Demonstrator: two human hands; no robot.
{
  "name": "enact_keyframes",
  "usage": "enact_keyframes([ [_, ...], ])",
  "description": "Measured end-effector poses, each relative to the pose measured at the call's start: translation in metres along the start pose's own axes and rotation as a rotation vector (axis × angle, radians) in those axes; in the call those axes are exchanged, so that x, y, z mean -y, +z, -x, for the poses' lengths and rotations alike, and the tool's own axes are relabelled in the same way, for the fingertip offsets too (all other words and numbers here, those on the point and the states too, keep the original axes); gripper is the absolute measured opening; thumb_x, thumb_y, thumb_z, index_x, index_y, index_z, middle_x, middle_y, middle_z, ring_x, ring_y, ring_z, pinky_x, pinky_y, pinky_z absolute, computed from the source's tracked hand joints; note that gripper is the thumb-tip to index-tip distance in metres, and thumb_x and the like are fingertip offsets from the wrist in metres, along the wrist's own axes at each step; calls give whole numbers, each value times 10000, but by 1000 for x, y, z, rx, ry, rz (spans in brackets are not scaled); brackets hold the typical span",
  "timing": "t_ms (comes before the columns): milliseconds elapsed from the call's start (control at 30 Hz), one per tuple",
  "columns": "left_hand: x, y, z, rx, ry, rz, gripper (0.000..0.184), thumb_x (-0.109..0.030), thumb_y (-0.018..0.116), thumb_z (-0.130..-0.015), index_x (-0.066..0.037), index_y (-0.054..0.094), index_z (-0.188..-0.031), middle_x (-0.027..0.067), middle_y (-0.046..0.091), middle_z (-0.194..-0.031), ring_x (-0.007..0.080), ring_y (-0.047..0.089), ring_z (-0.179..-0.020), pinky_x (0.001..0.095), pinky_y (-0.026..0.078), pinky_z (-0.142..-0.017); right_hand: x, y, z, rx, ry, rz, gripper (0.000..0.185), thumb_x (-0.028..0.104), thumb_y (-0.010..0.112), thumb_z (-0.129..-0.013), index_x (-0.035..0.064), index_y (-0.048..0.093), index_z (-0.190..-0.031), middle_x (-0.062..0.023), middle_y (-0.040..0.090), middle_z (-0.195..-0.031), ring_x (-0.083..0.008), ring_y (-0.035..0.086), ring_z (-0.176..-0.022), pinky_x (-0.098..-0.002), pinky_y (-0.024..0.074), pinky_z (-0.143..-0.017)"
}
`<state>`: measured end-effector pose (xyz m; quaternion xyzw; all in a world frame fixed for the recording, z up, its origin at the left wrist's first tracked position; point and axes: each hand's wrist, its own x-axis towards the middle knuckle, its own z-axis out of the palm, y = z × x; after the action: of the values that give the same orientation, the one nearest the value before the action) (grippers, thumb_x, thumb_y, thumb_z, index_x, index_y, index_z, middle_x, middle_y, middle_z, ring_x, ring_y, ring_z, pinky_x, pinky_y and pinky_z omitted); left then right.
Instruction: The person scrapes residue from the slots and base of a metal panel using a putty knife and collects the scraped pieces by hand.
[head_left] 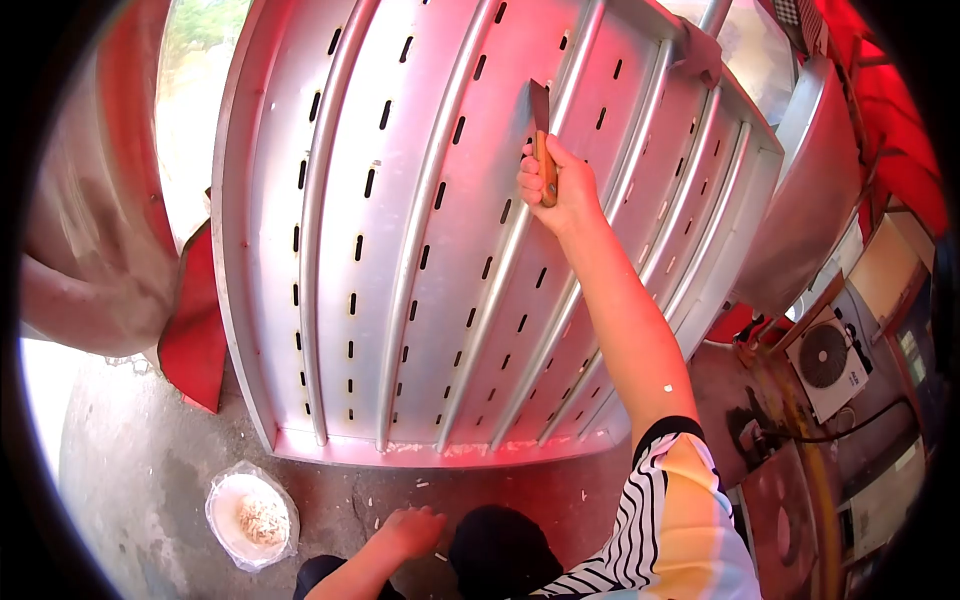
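Observation:
My right hand (565, 185) is closed around the wooden handle of a putty knife (541, 115), its dark blade pointing up. The blade lies against or just over a large silvery metal panel (400, 130), between two of its round ribs; exact contact is hard to tell. Rows of short slots run along the panel, some with pale bits at their edges. Low in the view, my left hand (412, 530) rests by my knee with its fingers loosely stretched out, holding nothing I can see.
A plastic-lined tub (222, 520) holding pale scraps stands on the concrete floor (110, 450) at lower left. Pale crumbs lie along the panel's bottom lip. Red sheeting (195, 330) hangs at left. An air-conditioner unit (828, 362) is at right.

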<state>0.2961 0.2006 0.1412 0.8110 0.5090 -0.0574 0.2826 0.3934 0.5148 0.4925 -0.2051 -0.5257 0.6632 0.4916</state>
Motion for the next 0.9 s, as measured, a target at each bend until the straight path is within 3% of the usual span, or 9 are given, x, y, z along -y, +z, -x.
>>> enact_keyframes([
  [67, -3, -7, 4, 12, 0, 1, 369, -311, 624, -802, -94, 545, -1090, 156, 586, -1078, 334, 582, -1018, 445, 497, -815, 4, 0, -6, 30, 1, -64, 323, 321, 408, -963, 8, 477, -926, -64, 487, -682, -154, 453, -504, -273, 352, -423],
  [167, -4, -6, 6, -2, -11, -38, 359, -302, 620, -804, -91, 547, -1085, 152, 587, -1080, 324, 582, -1021, 438, 500, -815, -2, 11, -10, -108, -37, 164, 311, 313, 409, -966, 11, 470, -921, -73, 497, -693, -167, 472, -524, -285, 375, -438],
  [267, 0, 8, 1, -27, 7, -24, 356, -297, 618, -803, -97, 546, -1088, 148, 588, -1080, 323, 587, -1013, 439, 503, -812, 25, 16, -28, -130, -223, 247, 298, 302, 411, -969, 13, 467, -926, -85, 506, -699, -179, 488, -535, -305, 399, -452],
  [467, -8, -18, 13, -9, -17, 29, 341, -278, 610, -795, -106, 553, -1084, 158, 591, -1070, 329, 596, -994, 444, 505, -809, 44, 36, -35, -117, -134, 190, 274, 298, 406, -972, 33, 468, -936, -88, 506, -697, -179, 484, -529, -307, 394, -458],
  [700, -1, -2, 7, -32, 26, 16, 318, -275, 578, -807, -94, 553, -1067, 165, 596, -1054, 357, 591, -995, 458, 500, -813, 75, 21, -74, -40, -12, -36, 233, 270, 398, -971, 46, 463, -975, -103, 508, -747, -184, 478, -548, -298, 394, -472],
  [833, -9, -10, 11, -22, 18, 5, 315, -279, 581, -808, -95, 554, -1062, 162, 597, -1050, 358, 589, -999, 456, 496, -823, 58, 55, -68, -242, -215, 202, 250, 300, 415, -967, 56, 451, -1005, -124, 523, -772, -197, 504, -569, -307, 416, -473],
  [900, -3, -11, 16, -41, -4, -3, 314, -279, 582, -809, -96, 553, -1062, 160, 597, -1047, 353, 588, -1001, 454, 494, -825, 46, 45, -70, -214, -229, 194, 260, 312, 419, -966, 57, 450, -1008, -126, 525, -769, -200, 509, -578, -310, 417, -471],
])
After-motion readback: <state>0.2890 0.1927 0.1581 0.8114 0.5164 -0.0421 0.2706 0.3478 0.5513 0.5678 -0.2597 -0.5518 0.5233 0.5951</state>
